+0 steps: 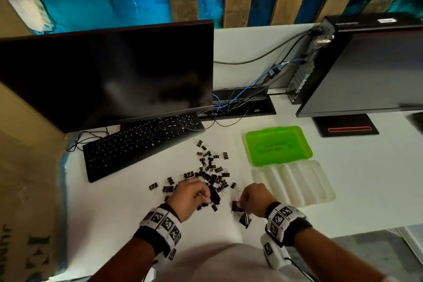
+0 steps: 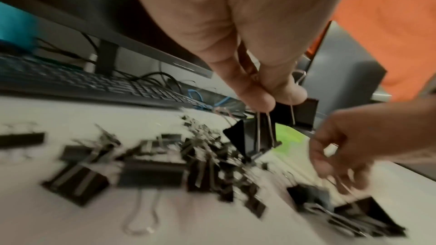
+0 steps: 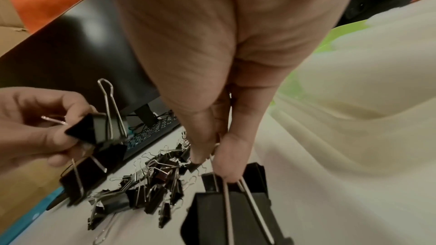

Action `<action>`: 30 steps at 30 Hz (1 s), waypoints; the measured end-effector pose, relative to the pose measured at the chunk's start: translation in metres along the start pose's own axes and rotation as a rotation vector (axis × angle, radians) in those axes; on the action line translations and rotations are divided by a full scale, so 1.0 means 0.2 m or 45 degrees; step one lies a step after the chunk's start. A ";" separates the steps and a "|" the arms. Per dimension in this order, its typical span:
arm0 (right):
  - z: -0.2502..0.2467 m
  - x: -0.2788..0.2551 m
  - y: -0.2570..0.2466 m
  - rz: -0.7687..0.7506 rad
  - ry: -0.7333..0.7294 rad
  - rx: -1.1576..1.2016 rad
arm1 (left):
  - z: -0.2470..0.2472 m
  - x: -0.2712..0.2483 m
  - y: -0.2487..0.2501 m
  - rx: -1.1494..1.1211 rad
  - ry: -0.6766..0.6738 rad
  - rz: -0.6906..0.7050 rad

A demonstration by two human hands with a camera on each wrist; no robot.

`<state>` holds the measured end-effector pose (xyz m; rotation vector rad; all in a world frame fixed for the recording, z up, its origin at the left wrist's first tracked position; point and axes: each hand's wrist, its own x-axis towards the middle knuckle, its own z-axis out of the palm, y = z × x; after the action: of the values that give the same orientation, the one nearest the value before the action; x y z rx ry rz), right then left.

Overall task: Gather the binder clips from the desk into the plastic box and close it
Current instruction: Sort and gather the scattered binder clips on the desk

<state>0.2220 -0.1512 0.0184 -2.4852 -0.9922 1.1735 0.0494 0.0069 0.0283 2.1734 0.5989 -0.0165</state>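
Large binder clips point(image 2: 257, 137) are pinched by their wire handles in the left hand point(image 1: 191, 194), and another clip bunch point(image 3: 235, 211) is pinched the same way in the right hand point(image 1: 255, 199). The loose pile point(image 1: 209, 167) is spread on the tabletop point(image 1: 366, 190), left of the open plastic box point(image 1: 293, 181), which looks empty. The handles are best kept pinched until the bunches are over the box. Only the wrist views show the pinches.

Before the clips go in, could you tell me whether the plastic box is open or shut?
Open: the green lid lies flipped back flat on the desk, beside the clear tray, which looks empty.
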 end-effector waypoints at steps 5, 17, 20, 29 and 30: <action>-0.02 -0.04 0.05 -0.003 0.019 -0.047 | 0.27 0.04 0.07 0.074 -0.369 -0.070; -0.11 -0.08 0.14 -0.217 0.138 -0.113 | 0.32 0.07 0.00 0.058 -0.131 0.014; -0.08 -0.06 0.11 -0.310 0.084 -0.157 | 0.30 0.08 -0.09 0.301 -0.121 0.119; -0.03 0.04 0.02 -0.475 0.202 -0.590 | 0.31 0.16 -0.18 0.596 -0.118 0.070; -0.05 0.05 0.02 -0.444 0.217 -0.618 | 0.29 0.18 -0.19 0.566 -0.100 0.044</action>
<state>0.2366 -0.1462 0.0174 -2.5360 -1.7365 0.6591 0.0769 -0.0022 -0.0450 2.5974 0.5499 -0.2357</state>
